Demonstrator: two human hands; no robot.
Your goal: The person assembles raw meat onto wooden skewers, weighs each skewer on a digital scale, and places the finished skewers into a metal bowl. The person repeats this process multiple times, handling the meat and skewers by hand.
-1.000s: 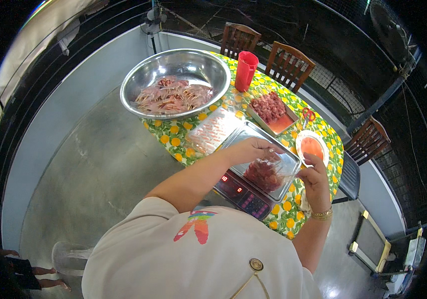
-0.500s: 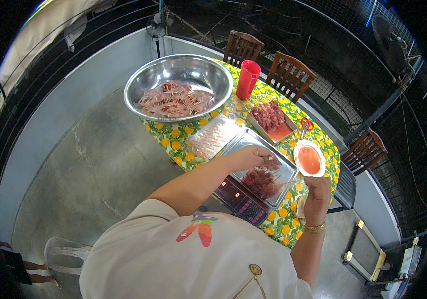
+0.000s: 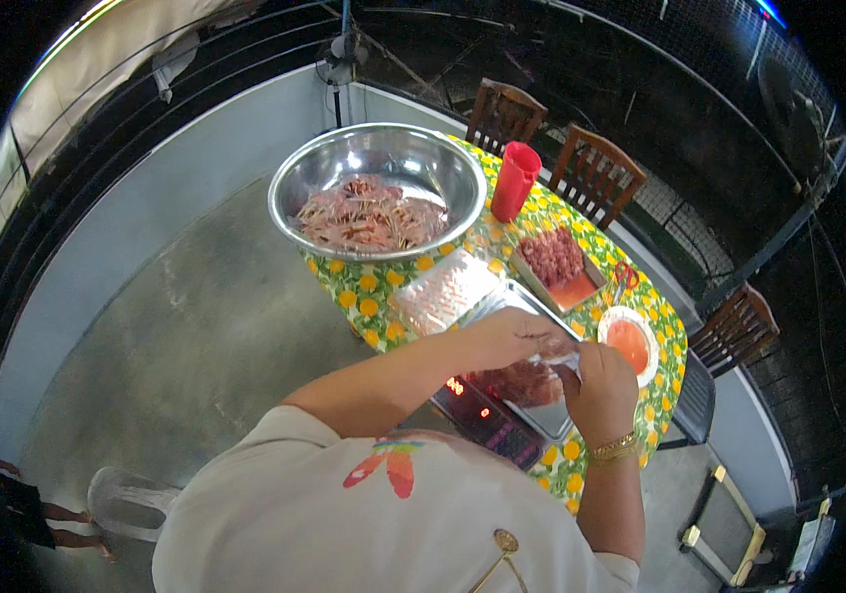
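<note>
My left hand [image 3: 522, 338] is closed on the edge of a clear plastic bag, just above the metal tray [image 3: 551, 423]. Dark red meat [image 3: 519, 383] shows in the bag, below the fingers. Close beside it, my right hand [image 3: 601, 390] has its fingers bent and pinched at the bag's other end; the fingertips are partly hidden. Under the tray sits a digital scale [image 3: 492, 420] with lit red digits. Flat clear bags with an orange pattern [image 3: 446, 292] lie beyond my left forearm.
A large steel basin [image 3: 285, 208] of bagged skewered meat [image 3: 374, 217] stands far left. Beyond the tray are a red pitcher [image 3: 516, 183], a container of raw meat [image 3: 551, 259], red-handled scissors [image 3: 626, 275] and a bowl of orange liquid [image 3: 629, 344]. Wooden chairs [image 3: 596, 178] line the table's far side.
My right hand has moved left and inward, from out beside the tray to next to my left hand at the bag. The whole view has shifted slightly.
</note>
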